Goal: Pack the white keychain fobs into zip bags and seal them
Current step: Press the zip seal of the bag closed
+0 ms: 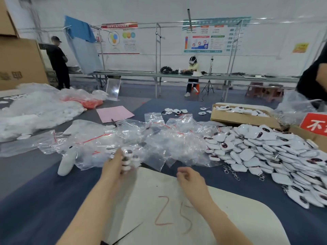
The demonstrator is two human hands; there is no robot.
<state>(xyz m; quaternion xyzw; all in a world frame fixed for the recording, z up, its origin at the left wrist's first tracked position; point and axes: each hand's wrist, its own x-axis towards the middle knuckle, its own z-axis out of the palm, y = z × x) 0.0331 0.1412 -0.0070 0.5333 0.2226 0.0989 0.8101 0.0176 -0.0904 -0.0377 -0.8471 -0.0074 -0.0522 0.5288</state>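
Near the front edge of the desk (pixel 35 191), above a white board (pixel 230 218) marked 25, the left hand (pixel 115 167) grips a short stack of white fobs (pixel 127 159), fingers curled round them; motion blur hides the exact count. The right hand (pixel 190 177) hangs near it over the board, fingers loosely curled, holding nothing I can make out. Loose zip bags (pixel 159 138) lie heaped across the middle of the desk, and the main fob pile (pixel 265 152) spreads toward the right edge, key rings trailing out. Risks, as I judge them: the stack sits in one hand only and could slip or fan apart while a bag is fetched; the clear bags overlap, so two may lift together; a key ring caught in the zip strip would keep the seal from closing
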